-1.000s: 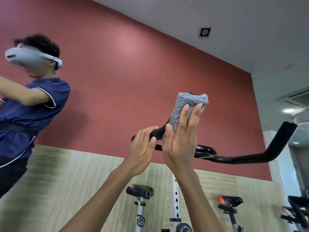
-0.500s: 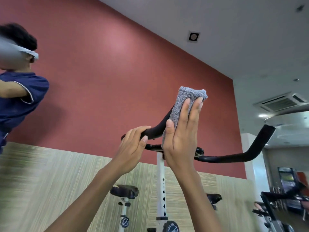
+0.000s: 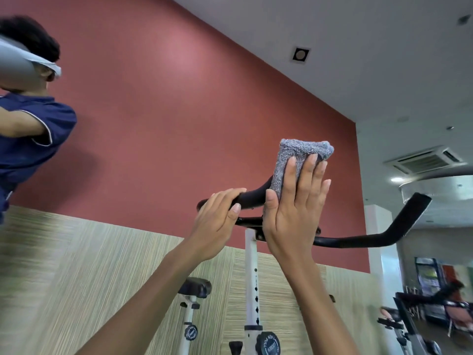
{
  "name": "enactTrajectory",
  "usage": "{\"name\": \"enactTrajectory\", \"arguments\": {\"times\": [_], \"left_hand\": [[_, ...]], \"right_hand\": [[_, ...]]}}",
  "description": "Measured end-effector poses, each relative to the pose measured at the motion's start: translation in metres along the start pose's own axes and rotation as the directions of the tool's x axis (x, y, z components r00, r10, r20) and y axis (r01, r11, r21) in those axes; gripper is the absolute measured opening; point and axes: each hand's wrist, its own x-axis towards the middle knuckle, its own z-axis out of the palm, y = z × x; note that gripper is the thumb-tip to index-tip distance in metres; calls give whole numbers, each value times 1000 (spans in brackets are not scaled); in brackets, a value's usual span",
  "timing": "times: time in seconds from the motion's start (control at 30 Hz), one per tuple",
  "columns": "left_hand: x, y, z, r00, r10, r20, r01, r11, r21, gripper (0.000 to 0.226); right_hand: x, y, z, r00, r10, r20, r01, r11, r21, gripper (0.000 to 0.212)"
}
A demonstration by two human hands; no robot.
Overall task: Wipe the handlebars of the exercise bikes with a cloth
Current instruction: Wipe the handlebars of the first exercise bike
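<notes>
Red wall (image 3: 179,111) behind; left hand (image 3: 217,221) is gripping the black curved handlebar (image 3: 358,243), right hand (image 3: 294,213), fingers straight, is pressing a fluffy grey cloth (image 3: 291,155) onto it; navy-shirted person (image 3: 30,139) standing left.

left hand (image 3: 217,221) curled, right hand (image 3: 294,213) flat (both raised)

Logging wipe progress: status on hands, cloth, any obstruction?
Left hand grips handlebar, left horn. Right hand flat, pressing grey cloth on the horn's raised end. Nothing in the way; second person far left, clear of bar.
</notes>
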Motion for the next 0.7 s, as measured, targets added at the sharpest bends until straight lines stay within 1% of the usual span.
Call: {"name": "enactTrajectory", "arguments": {"times": [0.07,0.13,0.23,0.3,0.37,0.43,0.5,0.6,0.67,0.7], "left_hand": [[-1,2,2,1000,-6,-15,6,1000,-17,51],[-1,4,3,999,-13,-35,12,999,-30,50],[-2,5,5,999,-18,-50,17,999,-30,48],[-1,5,6,998,-18,-54,16,999,-31,49],[0,4,5,999,-15,-40,13,999,-37,51],[0,3,2,1000,-11,-21,10,999,-42,52],[-1,3,0,1000,-5,-14,4,999,-46,51],[-2,6,0,1000,-11,-20,10,998,-54,52],[-2,6,2,999,-12,-31,10,998,-55,52],[-2,5,2,1000,-11,-30,9,998,-56,50]], "right_hand": [[-13,-1,4,1000,-10,15,10,1000,4,60],[-23,4,6,998,-62,35,62,998,-10,61],[-14,10,2,994,-104,44,106,993,-48,59],[3,12,-3,997,-75,19,76,995,-63,57],[16,9,-6,1000,-10,-5,10,999,-45,55],[12,3,-5,1000,10,-10,-10,1000,-21,56],[-6,2,1,998,-56,19,57,998,-41,59],[-20,13,3,977,-199,79,209,968,-138,61],[-9,23,-3,965,-245,89,258,949,-182,61],[-2,26,-7,966,-243,87,255,949,-187,60]]}}
